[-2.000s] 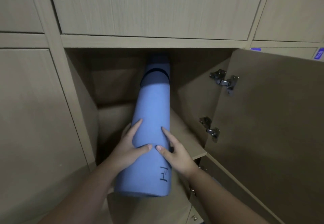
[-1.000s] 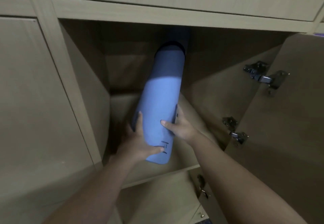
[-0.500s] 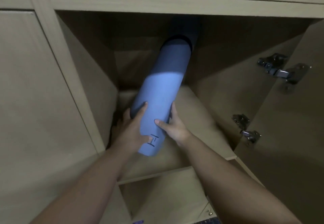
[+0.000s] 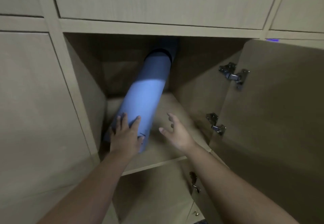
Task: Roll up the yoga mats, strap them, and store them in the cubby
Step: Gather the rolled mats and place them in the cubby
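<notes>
Yoga mat [image 4: 143, 104], blue and rolled into a tube, lies slanted inside the open cubby [image 4: 175, 136]. Its near end rests on the cubby floor toward the left wall, and its far end rises toward the back, in shadow under the cubby's top. A dark strap [image 4: 160, 51] goes round the mat near that far end.

Nearest to the cubby's front edge are the two bare forearms, which reach in from below. The left hand [image 4: 125, 134] lies flat on the near end of the mat, fingers straight and pressing on it, not curled round it. The right hand [image 4: 175, 132] is just right of the mat, apart from it, above the cubby floor, with fingers spread and relaxed, holding nothing.

Right of the cubby its door [image 4: 273, 118] stands swung open, and two metal hinges [image 4: 234, 75] join it to the right wall, one high and one lower. Closed doors of the same pale wood [image 4: 31, 101] surround the cubby on the left and above. Below the cubby another compartment is visible, dim. A small purple label [image 4: 272, 40] shows above the open door.
</notes>
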A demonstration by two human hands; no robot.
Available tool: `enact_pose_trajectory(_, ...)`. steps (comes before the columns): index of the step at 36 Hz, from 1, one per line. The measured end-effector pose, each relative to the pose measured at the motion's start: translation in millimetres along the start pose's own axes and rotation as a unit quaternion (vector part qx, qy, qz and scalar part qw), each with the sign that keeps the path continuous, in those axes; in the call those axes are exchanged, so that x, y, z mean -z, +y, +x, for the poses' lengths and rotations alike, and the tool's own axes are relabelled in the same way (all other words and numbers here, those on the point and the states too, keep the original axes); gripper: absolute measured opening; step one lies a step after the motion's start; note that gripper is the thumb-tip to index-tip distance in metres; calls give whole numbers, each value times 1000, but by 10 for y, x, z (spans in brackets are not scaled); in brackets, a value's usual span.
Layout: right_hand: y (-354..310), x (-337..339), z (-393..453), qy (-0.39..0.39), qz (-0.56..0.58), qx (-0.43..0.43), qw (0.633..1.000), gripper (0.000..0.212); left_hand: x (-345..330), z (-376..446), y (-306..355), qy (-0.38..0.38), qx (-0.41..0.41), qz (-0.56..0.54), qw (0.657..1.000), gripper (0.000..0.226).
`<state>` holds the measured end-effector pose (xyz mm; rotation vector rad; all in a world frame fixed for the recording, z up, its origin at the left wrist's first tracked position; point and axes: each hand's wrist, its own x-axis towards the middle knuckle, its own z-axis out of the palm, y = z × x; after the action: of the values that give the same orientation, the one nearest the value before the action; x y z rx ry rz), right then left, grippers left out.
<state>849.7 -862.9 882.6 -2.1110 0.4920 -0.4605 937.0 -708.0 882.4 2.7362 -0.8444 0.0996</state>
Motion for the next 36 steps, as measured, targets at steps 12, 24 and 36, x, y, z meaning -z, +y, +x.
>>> enact_pose_trajectory(12, -179, 808, -822, 206, 8, 98, 974, 56, 438, -471, 961, 75, -120, -136, 981, 64)
enact_pose_trajectory(24, -280, 1759, -2057, 419, -93, 160, 889, 45, 711, -1252, 2119, 103, -355, -280, 886, 60)
enact_pose_trajectory(36, -220, 2420, -2976, 580, -308, 171, 735, 46, 1328, -1911, 3425, 84, -543, -314, 774, 64)
